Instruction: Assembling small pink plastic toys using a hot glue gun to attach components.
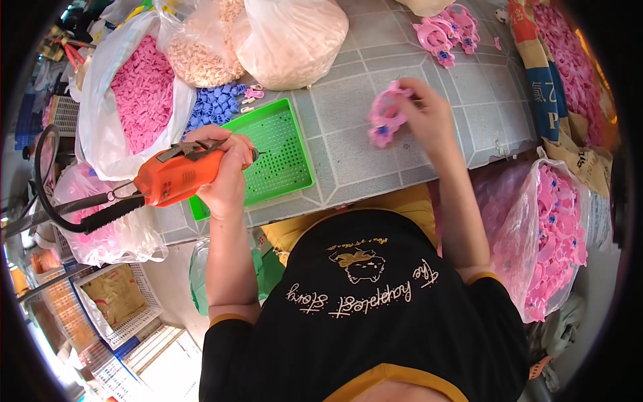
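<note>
My left hand is wrapped round an orange electric screwdriver, its thin bit pointing right over a green perforated tray. From the tool's rear end a black cable and a coiled spring run off to the left. Between the fingers of my right hand is a pink plastic piece with a small blue part on it, held just above the grey tiled tabletop. Part of that piece is hidden by the fingers and slightly blurred.
Similar pink pieces lie at the far right of the table. At the back left are a bag of small pink parts, blue parts and a bag of pale parts. Bags of pink pieces stand beside the table at right.
</note>
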A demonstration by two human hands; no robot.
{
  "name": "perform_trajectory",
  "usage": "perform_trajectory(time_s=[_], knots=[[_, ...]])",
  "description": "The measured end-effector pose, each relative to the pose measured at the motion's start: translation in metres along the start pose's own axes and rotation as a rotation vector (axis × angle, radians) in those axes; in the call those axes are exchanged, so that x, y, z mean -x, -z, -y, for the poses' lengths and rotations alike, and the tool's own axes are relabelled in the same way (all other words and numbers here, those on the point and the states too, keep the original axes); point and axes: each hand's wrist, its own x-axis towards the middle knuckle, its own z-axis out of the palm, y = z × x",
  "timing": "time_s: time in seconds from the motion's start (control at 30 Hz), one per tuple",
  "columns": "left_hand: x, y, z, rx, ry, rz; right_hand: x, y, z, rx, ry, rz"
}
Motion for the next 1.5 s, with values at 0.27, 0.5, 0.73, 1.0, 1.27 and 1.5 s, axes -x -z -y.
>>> perform_trajectory(time_s=[0.27,0.5,0.73,1.0,1.27,1.5], knots=[[0.002,-0.016,-0.019,-0.128,-0.031,-0.035,0.006,-0.062,0.028,0.155,0.278,0.118],[-0.001,-0.048,-0.025,0.256,-0.064,0.183,0.008,-0.073,0.024,0.247,0.228,0.127],[-0.002,-0.069,0.003,0.359,-0.033,0.320,0.008,-0.073,0.025,0.252,0.200,0.097],[-0.002,-0.072,0.012,0.307,-0.023,0.323,0.007,-0.073,0.021,0.268,0.206,0.091],[-0.009,-0.073,0.012,-0.032,0.023,0.497,0.007,-0.076,0.021,0.244,0.226,0.053],[-0.005,-0.075,-0.006,0.171,0.131,0.257,0.009,-0.079,0.018,0.214,0.239,0.058]])
